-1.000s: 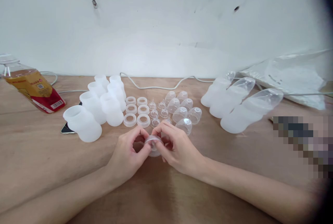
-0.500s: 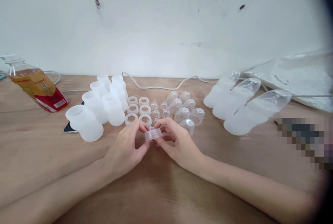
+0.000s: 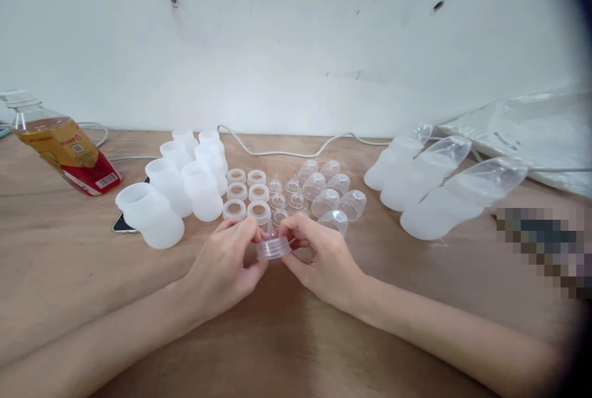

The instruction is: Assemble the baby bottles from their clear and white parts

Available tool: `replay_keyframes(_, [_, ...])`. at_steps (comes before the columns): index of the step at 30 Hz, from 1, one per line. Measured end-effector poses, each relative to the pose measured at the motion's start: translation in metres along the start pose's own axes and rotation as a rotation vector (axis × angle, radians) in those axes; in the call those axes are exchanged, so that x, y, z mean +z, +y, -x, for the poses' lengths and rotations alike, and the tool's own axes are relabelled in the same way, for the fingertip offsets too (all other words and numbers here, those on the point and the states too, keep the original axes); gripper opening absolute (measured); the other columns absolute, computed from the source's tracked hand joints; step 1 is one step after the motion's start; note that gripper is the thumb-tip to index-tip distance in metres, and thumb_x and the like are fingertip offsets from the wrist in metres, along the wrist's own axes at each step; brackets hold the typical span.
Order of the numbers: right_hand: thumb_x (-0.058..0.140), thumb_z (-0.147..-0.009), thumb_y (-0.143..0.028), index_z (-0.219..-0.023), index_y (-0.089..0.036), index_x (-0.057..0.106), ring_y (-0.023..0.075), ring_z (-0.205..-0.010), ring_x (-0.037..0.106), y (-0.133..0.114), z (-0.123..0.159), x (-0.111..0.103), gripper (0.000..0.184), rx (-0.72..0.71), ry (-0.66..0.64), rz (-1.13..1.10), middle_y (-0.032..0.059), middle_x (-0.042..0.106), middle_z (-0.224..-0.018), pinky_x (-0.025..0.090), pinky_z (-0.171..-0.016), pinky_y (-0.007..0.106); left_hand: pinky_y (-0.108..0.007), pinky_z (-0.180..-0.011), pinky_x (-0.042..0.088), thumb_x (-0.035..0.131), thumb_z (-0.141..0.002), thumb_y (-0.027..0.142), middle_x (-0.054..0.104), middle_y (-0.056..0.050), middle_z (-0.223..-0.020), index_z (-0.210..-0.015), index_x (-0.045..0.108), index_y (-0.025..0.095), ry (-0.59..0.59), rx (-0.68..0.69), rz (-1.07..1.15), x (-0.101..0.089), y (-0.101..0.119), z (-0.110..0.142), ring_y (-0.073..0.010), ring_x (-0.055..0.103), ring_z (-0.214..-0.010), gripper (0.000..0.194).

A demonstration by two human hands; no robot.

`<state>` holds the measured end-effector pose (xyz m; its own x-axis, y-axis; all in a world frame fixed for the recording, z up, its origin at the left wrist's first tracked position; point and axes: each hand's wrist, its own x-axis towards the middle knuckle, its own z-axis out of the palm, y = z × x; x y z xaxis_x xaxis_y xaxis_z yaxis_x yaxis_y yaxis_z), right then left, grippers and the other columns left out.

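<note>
A clear screw ring (image 3: 273, 248) with a nipple (image 3: 271, 231) standing up out of it is held between both hands above the table. My left hand (image 3: 229, 259) pinches its left side, thumb low and fingers above. On the right side my right hand (image 3: 326, 259) grips it the same way. Just beyond the hands lie several loose collar rings (image 3: 237, 191) in two columns, several clear nipples (image 3: 277, 202), and several clear domed caps (image 3: 325, 202). Fingers partly hide the nearest of these.
Several frosted white bottles (image 3: 203, 191) stand open-topped at left, over a dark phone (image 3: 124, 225). Further left is a drink bottle (image 3: 69, 151). Capped bottles (image 3: 430, 216) stand at right, before a plastic bag (image 3: 531, 132). A white cable (image 3: 287, 153) runs along the wall.
The ring has turned slightly in my fingers and sits a little lower, with the nipple above it showing more clearly. Both hands keep their hold.
</note>
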<state>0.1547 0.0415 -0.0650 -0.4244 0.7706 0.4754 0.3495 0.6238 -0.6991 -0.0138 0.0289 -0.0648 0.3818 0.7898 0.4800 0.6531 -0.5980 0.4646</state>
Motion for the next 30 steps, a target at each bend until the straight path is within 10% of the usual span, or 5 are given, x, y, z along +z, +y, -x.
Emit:
replay_keyframes(13, [0.043,-0.085,-0.026,-0.098,-0.018,0.043,0.0051,-0.05,0.051,-0.001,-0.003,0.004,0.016,0.253,-0.071,-0.229,0.0022,0.052,-0.085,0.046,-0.046,0.02,-0.02,-0.053,0.038,0.054,-0.076,0.03,0.054,0.004,-0.064,-0.068,0.039,0.019,-0.178,-0.525,0.592,-0.008,0.008,-0.018,-0.0112,0.053,-0.061,0.021])
replay_keyframes(30, [0.037,-0.084,-0.013,-0.08,-0.018,0.037,0.0069,-0.052,0.041,0.002,-0.016,0.007,0.006,0.028,-0.013,0.058,-0.0019,0.047,-0.067,0.033,-0.047,0.019,-0.021,-0.05,0.042,0.047,-0.083,0.034,0.062,0.001,-0.069,-0.085,0.043,0.02,-0.17,-0.409,0.613,-0.002,0.002,-0.019,-0.0135,0.057,-0.061,0.014])
